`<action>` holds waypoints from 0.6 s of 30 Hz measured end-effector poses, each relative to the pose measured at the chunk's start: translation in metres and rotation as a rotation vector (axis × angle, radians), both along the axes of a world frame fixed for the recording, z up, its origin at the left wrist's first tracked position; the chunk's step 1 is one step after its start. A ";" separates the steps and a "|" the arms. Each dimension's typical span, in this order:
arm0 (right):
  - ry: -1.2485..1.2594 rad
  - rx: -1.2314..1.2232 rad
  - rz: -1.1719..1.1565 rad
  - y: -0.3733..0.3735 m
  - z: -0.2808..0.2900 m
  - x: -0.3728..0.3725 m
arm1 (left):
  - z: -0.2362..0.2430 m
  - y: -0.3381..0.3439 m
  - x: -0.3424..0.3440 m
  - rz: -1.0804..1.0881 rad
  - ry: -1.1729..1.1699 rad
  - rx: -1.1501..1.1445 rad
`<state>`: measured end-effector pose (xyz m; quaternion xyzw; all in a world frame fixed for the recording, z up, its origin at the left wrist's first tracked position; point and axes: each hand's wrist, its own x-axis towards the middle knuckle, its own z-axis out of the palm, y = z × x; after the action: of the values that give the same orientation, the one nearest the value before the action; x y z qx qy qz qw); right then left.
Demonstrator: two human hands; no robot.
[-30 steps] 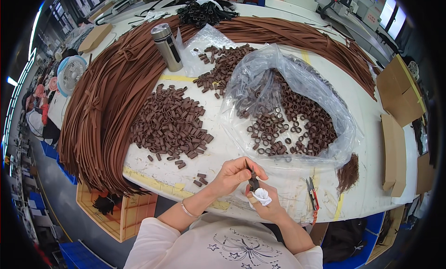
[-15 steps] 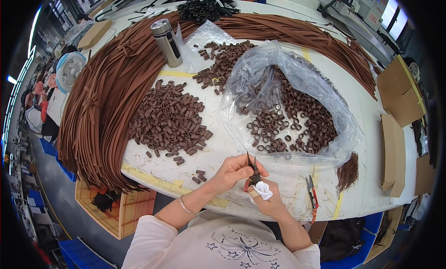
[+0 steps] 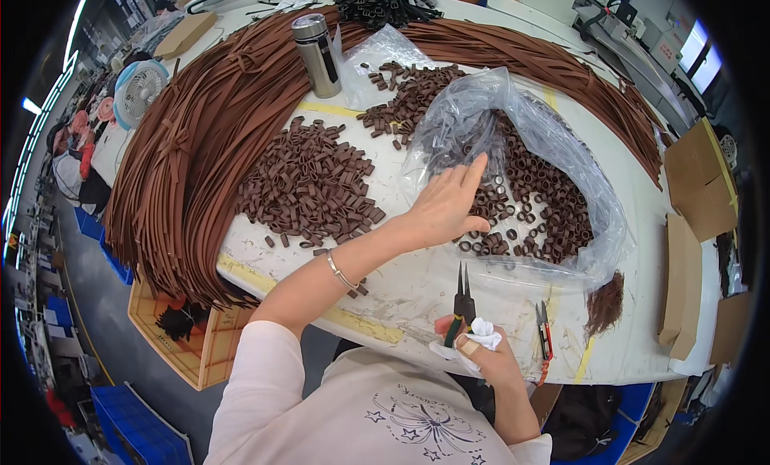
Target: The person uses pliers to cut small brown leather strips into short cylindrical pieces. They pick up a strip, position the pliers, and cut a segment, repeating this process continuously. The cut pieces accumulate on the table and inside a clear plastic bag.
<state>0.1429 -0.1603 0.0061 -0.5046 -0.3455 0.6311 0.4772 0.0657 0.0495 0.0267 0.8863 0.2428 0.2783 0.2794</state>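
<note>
White worktable (image 3: 449,292) with yellow tape strips occupies the centre. Grey floor (image 3: 104,304) at left carries blue crates (image 3: 132,429) and an orange crate (image 3: 184,345). Bright windows (image 3: 698,56) upper right; cardboard sheets (image 3: 702,184) at right edge.

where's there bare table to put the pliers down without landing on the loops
Bare table runs along the near edge, between the left hand, the pliers in the right hand and the small snips. The loop pile and the open plastic bag crowd the middle.
</note>
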 end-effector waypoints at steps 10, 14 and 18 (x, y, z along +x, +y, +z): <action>-0.193 0.030 0.072 -0.021 0.014 0.001 | -0.006 -0.027 -0.147 -0.147 0.640 -0.040; -0.328 0.241 0.163 -0.012 0.010 -0.005 | -0.020 -0.043 -0.162 -0.021 0.598 -0.256; -0.344 0.203 0.211 0.000 0.018 -0.010 | -0.035 -0.040 -0.140 0.007 0.495 -0.258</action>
<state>0.1327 -0.1600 0.0240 -0.5153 -0.5344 0.5441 0.3909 -0.0741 0.0091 -0.0083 0.8836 0.3403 0.0210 0.3210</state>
